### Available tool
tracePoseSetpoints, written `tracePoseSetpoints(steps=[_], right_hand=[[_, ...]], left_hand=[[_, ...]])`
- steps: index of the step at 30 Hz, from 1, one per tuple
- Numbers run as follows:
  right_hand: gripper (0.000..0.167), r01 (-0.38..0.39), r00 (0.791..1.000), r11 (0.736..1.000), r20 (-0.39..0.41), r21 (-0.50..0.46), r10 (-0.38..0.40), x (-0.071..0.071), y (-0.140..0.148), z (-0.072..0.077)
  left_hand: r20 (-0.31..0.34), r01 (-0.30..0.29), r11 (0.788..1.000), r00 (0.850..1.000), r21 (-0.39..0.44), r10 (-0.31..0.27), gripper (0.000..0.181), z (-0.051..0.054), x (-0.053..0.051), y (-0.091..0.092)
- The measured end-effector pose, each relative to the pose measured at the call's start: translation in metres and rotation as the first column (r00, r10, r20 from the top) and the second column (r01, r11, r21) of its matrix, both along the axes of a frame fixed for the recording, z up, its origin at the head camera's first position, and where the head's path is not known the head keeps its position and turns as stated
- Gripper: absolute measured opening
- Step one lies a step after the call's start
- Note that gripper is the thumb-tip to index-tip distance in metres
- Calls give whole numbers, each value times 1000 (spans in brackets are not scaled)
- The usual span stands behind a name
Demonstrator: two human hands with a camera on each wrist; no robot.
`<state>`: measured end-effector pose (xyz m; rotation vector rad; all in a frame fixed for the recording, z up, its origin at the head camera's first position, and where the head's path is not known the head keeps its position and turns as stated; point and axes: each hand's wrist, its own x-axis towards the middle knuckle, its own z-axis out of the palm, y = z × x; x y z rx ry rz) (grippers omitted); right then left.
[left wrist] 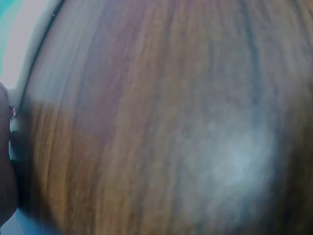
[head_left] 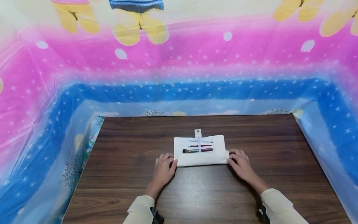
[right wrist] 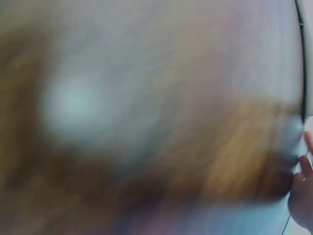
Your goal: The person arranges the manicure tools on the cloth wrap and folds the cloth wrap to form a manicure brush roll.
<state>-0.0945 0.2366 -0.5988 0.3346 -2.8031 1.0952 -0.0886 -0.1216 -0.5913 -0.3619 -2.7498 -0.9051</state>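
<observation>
A white fabric pouch lies on the brown wooden table. Across its middle sit a brush with a dark red handle, a thinner red-handled tool and a slim pale tool, crossed by a pale strap. From the pouch's far edge sticks a tab with a snap button. My left hand grips the near left corner between thumb and fingers. At the near right corner, my right hand holds the edge likewise. Both wrist views show mostly blurred tabletop, each hand only at the margin.
A patterned cloth in pink and blue with snowflakes hangs behind the table and down both sides. Dark straps with devices sit at the wrists, by the pale sleeves.
</observation>
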Motion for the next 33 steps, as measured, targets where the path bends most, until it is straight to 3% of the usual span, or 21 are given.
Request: tracePoseSetpoints(steps=[5,12,15,18,21,23,27,33], right_hand=[[30,46,999,991,22,127,-49,-6,-6,5],[21,114,993,967,-42,226,-107,-6,-8,8],[30,77,988,969,-147,234,-43,-7,-7,6],[32,6,956,967,-286,254,69,-9,-5,3],[35,-47,928,952,-340,303,154,-11,-2,4],[38,-86,929,937,-311,339,199,-12,0,5],[42,-176,952,917,-174,357,250,-14,5,7],[67,-267,957,881,-5,391,291,-16,11,5]], left_hand=[[-19,-31,998,999,-59,30,35,-2,-1,5],[-31,-89,992,996,-85,87,20,-5,0,7],[-78,-79,992,994,-94,71,20,-6,0,6],[-148,-47,992,989,-118,30,27,-6,1,5],[-190,-23,989,982,-145,-5,27,-7,2,5],[-198,-13,987,980,-159,-19,27,-8,2,4],[-172,36,982,983,-185,-68,27,-7,1,0],[-27,140,960,988,-242,-151,45,-4,1,-12]])
